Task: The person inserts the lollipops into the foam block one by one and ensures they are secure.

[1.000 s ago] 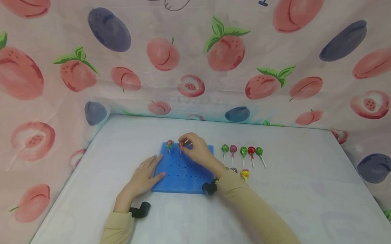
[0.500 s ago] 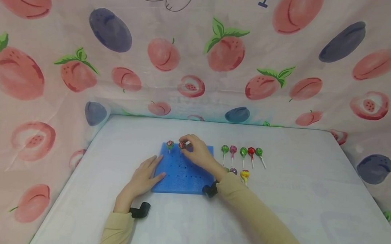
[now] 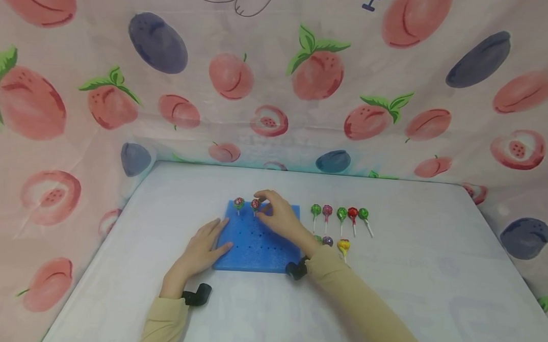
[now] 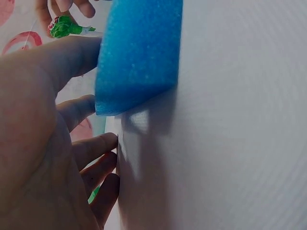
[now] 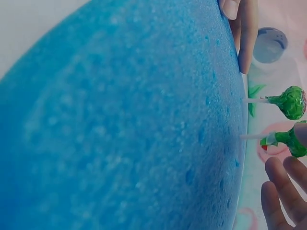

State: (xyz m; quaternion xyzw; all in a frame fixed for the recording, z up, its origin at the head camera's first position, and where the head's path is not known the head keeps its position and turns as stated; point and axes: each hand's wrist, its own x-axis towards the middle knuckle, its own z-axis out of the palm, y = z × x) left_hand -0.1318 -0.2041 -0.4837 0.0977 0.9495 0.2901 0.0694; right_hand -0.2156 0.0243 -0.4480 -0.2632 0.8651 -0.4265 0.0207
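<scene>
My left hand [image 3: 202, 247] rests with fingers spread along the left edge of a blue foam board [image 3: 261, 259]; its thumb lies on the top face in the head view. Two lollipops with red and green wrappers stand upright in the board's back row. The left lollipop [image 3: 239, 203] stands alone. Around the right lollipop [image 3: 255, 204] is my right hand [image 3: 278, 214], thumb and fingers parted beside the candy head. In the right wrist view, the white stick [image 5: 249, 137] enters the foam and the right hand's fingers [image 5: 277, 182] are spread apart.
Right of the board lies a row of lollipops: green [image 3: 315, 209], pink [image 3: 327, 210], green [image 3: 342, 213], red [image 3: 352, 213] and green [image 3: 363, 213]. Nearer lie a purple lollipop [image 3: 327, 241] and a yellow one [image 3: 343, 244], partly behind the right sleeve. Small holes dot the board.
My right thumb and fingers have loosened from the right lollipop, which stays upright in the foam. My left hand keeps its place on the board.
</scene>
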